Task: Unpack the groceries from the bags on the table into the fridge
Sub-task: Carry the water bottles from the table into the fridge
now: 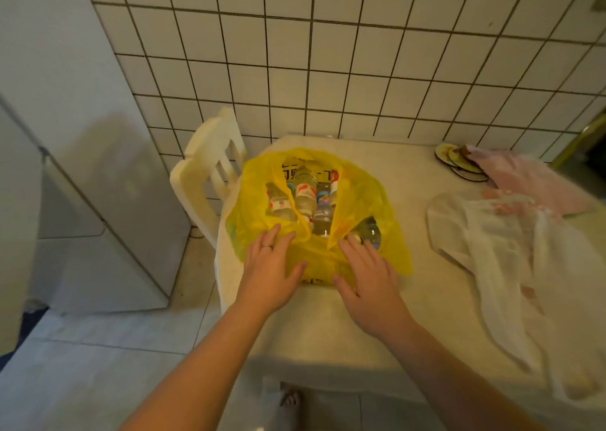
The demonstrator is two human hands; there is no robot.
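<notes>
Yellow bag (360,198) at tabletop (328,325) centre, bottles (305,198) upright inside at 12 o'clock of both hands, left hand (270,268) and right hand (369,286) flat on its near side, fingers (288,237) apart, clamping nothing; film soft, slippery, load likely heavy, so grip bottles by necks.

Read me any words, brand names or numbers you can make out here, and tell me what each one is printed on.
No text here can be read with confidence.
Yellow bag: dark printed characters on the far inside wall and at the near edge, too blurred and creased to read.
Bottles inside the bag: red and white labels, lettering too small to read.
Round coasters at the table's far side: patterned, no legible text.
</notes>
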